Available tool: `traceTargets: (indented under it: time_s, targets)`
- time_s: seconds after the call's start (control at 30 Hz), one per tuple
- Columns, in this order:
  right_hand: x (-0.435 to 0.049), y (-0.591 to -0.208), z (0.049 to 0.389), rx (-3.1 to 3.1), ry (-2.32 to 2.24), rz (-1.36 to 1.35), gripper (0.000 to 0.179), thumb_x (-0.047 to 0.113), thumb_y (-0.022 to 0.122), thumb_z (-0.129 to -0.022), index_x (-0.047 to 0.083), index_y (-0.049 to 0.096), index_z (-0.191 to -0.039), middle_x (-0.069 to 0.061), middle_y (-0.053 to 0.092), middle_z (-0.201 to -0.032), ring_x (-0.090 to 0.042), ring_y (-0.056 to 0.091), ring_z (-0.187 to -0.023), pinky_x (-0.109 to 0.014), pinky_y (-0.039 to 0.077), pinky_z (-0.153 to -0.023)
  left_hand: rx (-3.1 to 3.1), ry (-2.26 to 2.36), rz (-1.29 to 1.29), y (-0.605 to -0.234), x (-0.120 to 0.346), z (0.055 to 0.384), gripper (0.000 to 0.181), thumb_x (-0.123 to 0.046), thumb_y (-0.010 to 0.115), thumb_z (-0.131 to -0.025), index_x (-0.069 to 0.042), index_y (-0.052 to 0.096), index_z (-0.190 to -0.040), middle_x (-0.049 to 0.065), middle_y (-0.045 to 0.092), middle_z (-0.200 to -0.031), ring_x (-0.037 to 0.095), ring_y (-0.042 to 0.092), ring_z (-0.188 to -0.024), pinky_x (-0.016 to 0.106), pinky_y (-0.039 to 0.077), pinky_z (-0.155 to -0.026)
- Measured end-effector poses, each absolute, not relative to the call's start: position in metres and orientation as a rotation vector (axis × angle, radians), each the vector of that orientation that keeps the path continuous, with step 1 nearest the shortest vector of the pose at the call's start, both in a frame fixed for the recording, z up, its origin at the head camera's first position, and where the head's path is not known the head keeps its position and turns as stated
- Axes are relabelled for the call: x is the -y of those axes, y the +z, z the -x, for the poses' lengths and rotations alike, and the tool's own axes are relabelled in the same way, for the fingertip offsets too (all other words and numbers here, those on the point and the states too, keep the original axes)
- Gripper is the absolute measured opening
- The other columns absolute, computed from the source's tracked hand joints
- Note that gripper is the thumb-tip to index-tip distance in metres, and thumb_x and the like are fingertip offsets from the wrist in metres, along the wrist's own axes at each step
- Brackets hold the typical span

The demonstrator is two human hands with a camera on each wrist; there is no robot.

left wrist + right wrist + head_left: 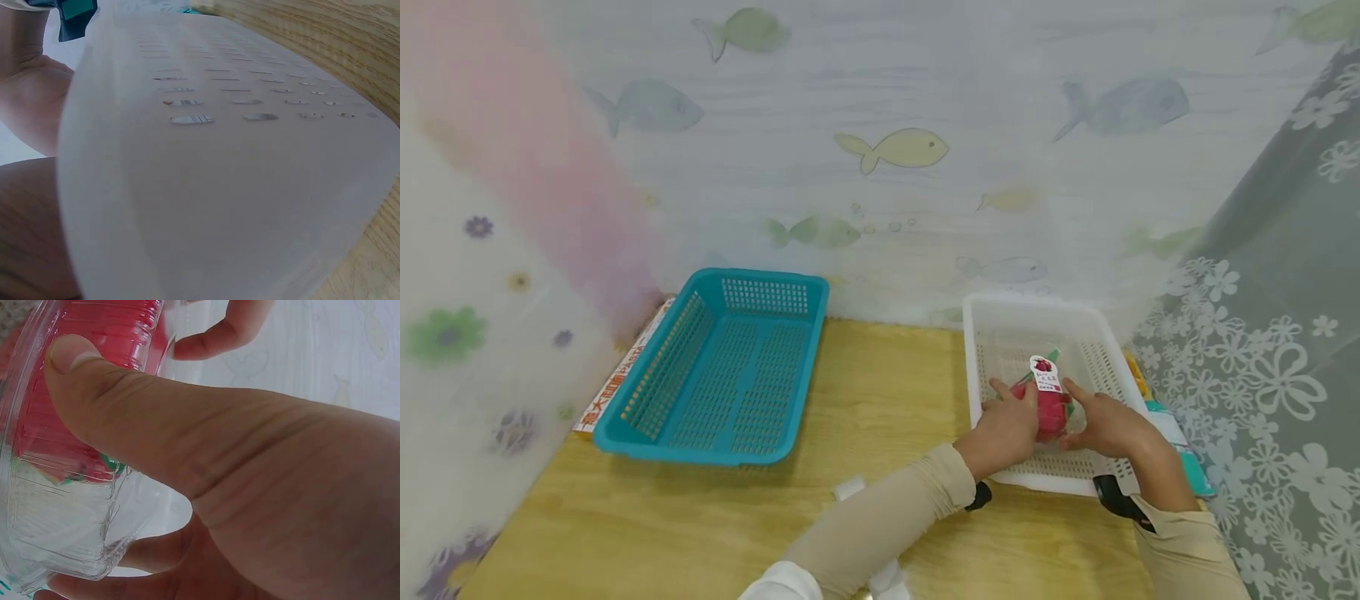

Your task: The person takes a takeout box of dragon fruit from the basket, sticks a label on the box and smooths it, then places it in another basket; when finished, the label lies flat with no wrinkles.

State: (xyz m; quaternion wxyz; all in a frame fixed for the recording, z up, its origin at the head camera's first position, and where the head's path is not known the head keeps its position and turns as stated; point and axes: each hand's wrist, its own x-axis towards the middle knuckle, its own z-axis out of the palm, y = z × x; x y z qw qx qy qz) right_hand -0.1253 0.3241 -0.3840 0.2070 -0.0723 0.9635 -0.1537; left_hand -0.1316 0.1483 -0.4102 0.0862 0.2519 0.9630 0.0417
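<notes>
A clear plastic box [1048, 412] holds a red dragon fruit [62, 425] with green tips, and its lid bears a white label [1045, 375]. It is inside the white slotted basket [977, 333] at the right. My left hand [1009, 427] holds the box from the left, with a finger by the label. From the right my right hand [1108, 427] grips it; in the right wrist view the thumb [125, 406] presses on the ribbed plastic side. The left wrist view is mostly filled by the basket's outer wall, so the left fingertips are hidden there.
A teal slotted basket [745, 375] with nothing in it stands at the left, beside a long printed box [625, 367]. Packets [1176, 437] lie right of the white basket. White strips [850, 487] are near my left forearm. Curtains printed with fish surround the wooden table [880, 400].
</notes>
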Motion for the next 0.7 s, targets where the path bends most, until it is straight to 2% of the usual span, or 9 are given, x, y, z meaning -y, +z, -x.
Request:
traceTargets:
  time_s: [0.1,0.23,0.33,0.53,0.7]
  targets:
    - [-0.3242,-0.3824,0.1258,-2.686,-0.422,0.200,0.105,0.028,0.084,-0.084,-0.011,0.019,-0.157,-0.039,0.064,-0.119,-0.054,0.062,-0.108,-0.057,0.056,-0.083,-2.894,0.079,-0.784,-0.4106,-0.1484,0.1318,0.069,-0.030,0.065,-0.095,-0.009,0.035,-0.154,0.033,0.048,-0.145,0.038,0.071,-0.103,0.035,0.063,-0.074]
    - [-0.3241,-0.3841,0.1253,-2.686,-0.407,0.189,0.105,0.030,0.084,-0.084,-0.009,0.020,-0.157,-0.044,0.057,-0.129,-0.061,0.054,-0.119,-0.061,0.054,-0.088,-2.884,0.111,-0.744,-0.4115,-0.1491,0.1311,0.068,-0.030,0.066,-0.095,-0.011,0.035,-0.153,0.033,0.047,-0.146,0.039,0.070,-0.105,0.036,0.063,-0.078]
    - [-0.3244,-0.3853,0.1249,-2.685,-0.402,0.177,0.106,0.031,0.085,-0.083,-0.008,0.020,-0.157,-0.045,0.054,-0.131,-0.061,0.054,-0.120,-0.062,0.054,-0.089,-2.873,0.129,-0.720,-0.4109,-0.1497,0.1301,0.068,-0.030,0.066,-0.095,-0.012,0.035,-0.153,0.032,0.047,-0.146,0.039,0.070,-0.107,0.036,0.062,-0.080]
    - [-0.3252,-0.3850,0.1240,-2.684,-0.377,0.158,0.106,0.031,0.085,-0.083,-0.009,0.021,-0.157,-0.043,0.054,-0.133,-0.060,0.054,-0.120,-0.062,0.053,-0.090,-2.859,0.149,-0.701,-0.4097,-0.1507,0.1277,0.070,-0.031,0.067,-0.094,-0.013,0.034,-0.153,0.030,0.046,-0.148,0.037,0.069,-0.109,0.032,0.063,-0.070]
    - [-0.3244,-0.3844,0.1247,-2.686,-0.398,0.175,0.105,0.031,0.084,-0.084,-0.008,0.020,-0.157,-0.044,0.054,-0.133,-0.062,0.052,-0.121,-0.062,0.053,-0.089,-2.859,0.133,-0.717,-0.4086,-0.1483,0.1290,0.070,-0.030,0.066,-0.095,-0.012,0.033,-0.154,0.031,0.045,-0.149,0.038,0.068,-0.113,0.033,0.063,-0.074]
